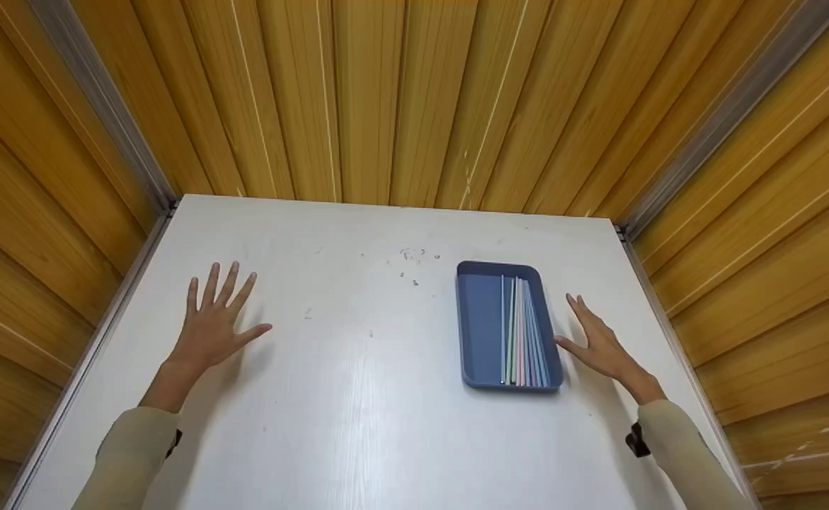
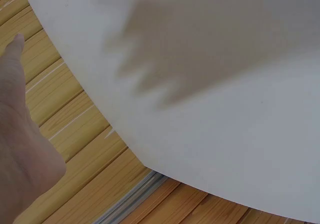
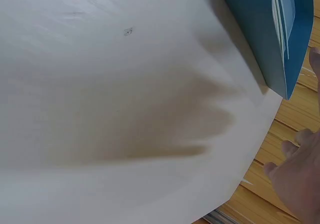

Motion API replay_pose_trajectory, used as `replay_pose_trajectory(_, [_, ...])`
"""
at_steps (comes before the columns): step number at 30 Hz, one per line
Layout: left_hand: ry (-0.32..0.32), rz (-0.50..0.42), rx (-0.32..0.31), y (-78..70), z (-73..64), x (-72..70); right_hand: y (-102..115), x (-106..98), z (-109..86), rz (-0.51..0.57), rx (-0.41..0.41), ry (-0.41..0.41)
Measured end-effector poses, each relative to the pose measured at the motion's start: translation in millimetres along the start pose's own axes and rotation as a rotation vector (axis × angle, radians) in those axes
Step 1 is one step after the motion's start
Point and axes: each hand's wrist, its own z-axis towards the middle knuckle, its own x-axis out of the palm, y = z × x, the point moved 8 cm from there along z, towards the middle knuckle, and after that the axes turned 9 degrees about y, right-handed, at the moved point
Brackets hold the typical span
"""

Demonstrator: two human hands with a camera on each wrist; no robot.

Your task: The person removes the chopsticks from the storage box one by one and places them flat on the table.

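The right hand [image 1: 600, 349], fingers extended, hovers just beside the blue, round-cornered rectangular tray [image 1: 480, 333], whose right half holds thin, straight pastel sticks [image 1: 520, 333] lying lengthwise. The left hand [image 1: 209, 331], fingers spread wide, hovers above the white bench [image 1: 372, 425], well apart from the tray.

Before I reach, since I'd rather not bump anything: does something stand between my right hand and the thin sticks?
Yes, the blue tray: its right wall stands between your right hand and the thin sticks. From above, nothing visible blocks the way, as the tray is open on top.
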Motion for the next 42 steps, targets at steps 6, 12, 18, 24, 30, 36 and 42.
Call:
replay_pose_trajectory(6, [0.006,-0.030,-0.010,-4.2,1.7,6.4,-5,3,0.4,0.219,0.021,0.011])
replay_pose_trajectory(12, [0.022,-0.043,-0.014,-11.7,4.1,11.3,-17,13,2.3,0.491,0.072,0.052])
replay_pose_trajectory(18, [0.040,-0.145,0.007,-20.1,9.3,13.9,-28,30,2.6,0.671,0.165,0.109])
replay_pose_trajectory(24, [0.056,-0.399,-0.009,-20.5,15.4,19.3,-34,44,4.5,0.728,0.235,0.150])
replay_pose_trajectory(30, [0.104,-0.748,-0.040,-23.0,21.3,27.9,-36,48,5.5,0.732,0.279,0.174])
replay_pose_trajectory(36, [0.061,-0.912,-0.004,-33.3,31.2,29.7,-35,50,7.3,0.713,0.310,0.189])
replay_pose_trajectory(42, [0.047,-1.014,0.022,-47.6,43.3,34.3,-33,52,8.4,0.718,0.321,0.208])
